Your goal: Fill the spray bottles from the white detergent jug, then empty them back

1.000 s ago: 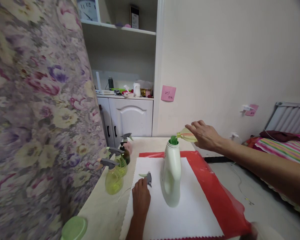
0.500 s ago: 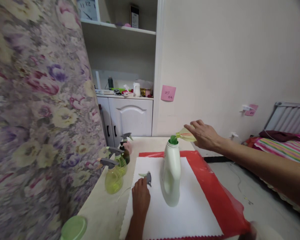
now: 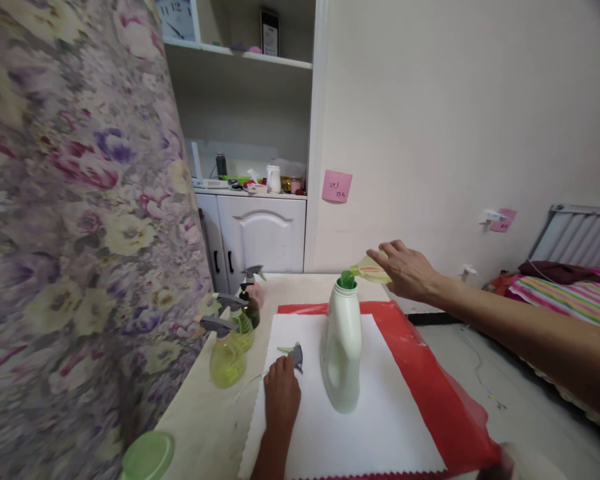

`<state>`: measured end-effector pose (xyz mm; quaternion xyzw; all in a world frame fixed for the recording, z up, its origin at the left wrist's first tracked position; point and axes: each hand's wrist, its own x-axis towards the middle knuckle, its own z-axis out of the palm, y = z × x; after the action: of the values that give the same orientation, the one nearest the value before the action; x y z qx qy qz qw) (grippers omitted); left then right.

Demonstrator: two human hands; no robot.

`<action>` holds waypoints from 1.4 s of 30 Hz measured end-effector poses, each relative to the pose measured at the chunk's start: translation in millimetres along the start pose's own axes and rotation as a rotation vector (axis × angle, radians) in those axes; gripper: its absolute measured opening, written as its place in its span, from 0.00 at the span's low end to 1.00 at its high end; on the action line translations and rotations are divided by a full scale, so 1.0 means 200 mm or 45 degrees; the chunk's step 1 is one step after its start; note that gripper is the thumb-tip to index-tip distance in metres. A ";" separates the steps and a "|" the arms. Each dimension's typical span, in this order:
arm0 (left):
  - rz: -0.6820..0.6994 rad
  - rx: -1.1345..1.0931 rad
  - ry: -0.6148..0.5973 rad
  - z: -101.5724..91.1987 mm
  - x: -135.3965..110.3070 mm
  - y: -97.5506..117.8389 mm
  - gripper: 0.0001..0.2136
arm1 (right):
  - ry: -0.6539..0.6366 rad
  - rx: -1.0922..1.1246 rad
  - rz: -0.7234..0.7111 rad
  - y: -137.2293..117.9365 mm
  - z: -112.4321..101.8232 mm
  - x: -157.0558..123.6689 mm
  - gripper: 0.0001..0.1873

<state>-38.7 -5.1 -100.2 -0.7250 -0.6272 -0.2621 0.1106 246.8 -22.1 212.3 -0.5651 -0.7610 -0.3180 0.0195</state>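
Note:
My right hand (image 3: 407,272) is wrapped round a translucent yellow bottle (image 3: 371,271), tilted on its side with its neck pointing left. The bottle's neck meets the green spout (image 3: 347,280) in the mouth of a pale green detergent jug (image 3: 344,360). That jug stands upright on a white scalloped sheet (image 3: 385,427). Left of the jug, my left hand (image 3: 283,393) is closed on a grey trigger sprayer head (image 3: 297,358), low over the sheet. A thin pale dip tube sticks out to the left from behind this hand.
Several bottles stand at the table's left edge, among them a yellow spray bottle (image 3: 227,360) and a dark pump bottle (image 3: 250,308). A green round lid (image 3: 148,456) is at front left. Red sheeting (image 3: 420,373) lies under the white sheet. A floral curtain (image 3: 80,233) hangs at left.

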 end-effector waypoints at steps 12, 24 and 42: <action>-0.001 0.012 0.013 0.01 0.00 0.00 0.19 | -0.013 -0.025 -0.013 0.00 -0.03 0.01 0.38; 0.013 0.010 0.028 0.01 -0.01 -0.01 0.18 | 0.002 -0.088 -0.061 -0.01 -0.07 0.01 0.36; 0.000 -0.004 0.009 0.01 0.00 -0.01 0.19 | 0.034 -0.174 -0.117 -0.02 -0.08 0.04 0.36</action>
<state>-40.0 -4.9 -102.0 -0.7241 -0.6266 -0.2657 0.1117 235.8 -24.1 226.6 -0.5253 -0.7625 -0.3770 -0.0237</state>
